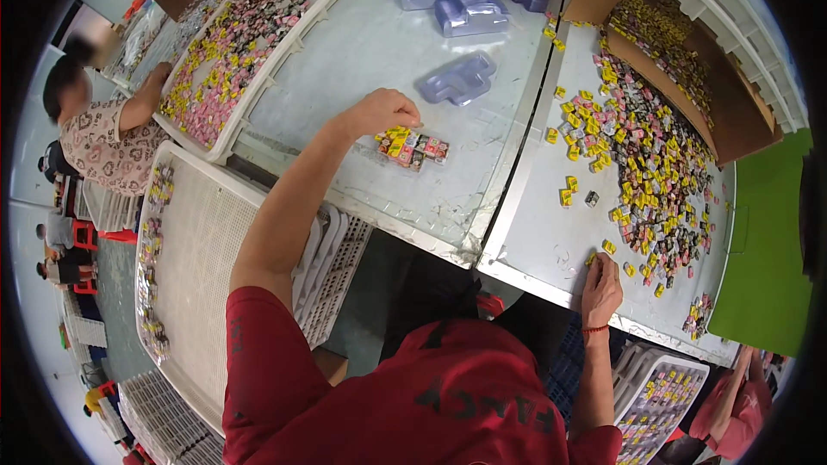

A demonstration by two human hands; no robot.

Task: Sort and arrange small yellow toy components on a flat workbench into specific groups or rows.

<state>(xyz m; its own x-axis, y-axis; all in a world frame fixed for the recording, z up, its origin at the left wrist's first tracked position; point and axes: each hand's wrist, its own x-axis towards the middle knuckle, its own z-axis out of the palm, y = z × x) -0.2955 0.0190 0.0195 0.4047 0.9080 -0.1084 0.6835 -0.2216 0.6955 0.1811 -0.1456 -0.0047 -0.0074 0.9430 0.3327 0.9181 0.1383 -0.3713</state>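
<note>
My left hand [385, 112] is closed, its fingers bent together at the upper edge of a clear plastic tray [416, 164]. Whatever its fingertips may pinch is too small to make out. Small wrapped cubes [403, 148] in yellow, pink and black fill the tray, which lies flat on the left table. On the right table, near its front edge, my right hand [602, 291] has its fingers curled and pressed together at a small yellow cube [590, 259], partly hidden by them. Another loose yellow cube [608, 246] lies just beyond.
A big heap of cubes [659, 181] spreads over the right table, beside a tipped cardboard box [749, 112]. Clear plastic trays [469, 15] are stacked at the back, and a single one [458, 79] lies nearer. Left stand a white bin [297, 34] of cubes and a co-worker [103, 138].
</note>
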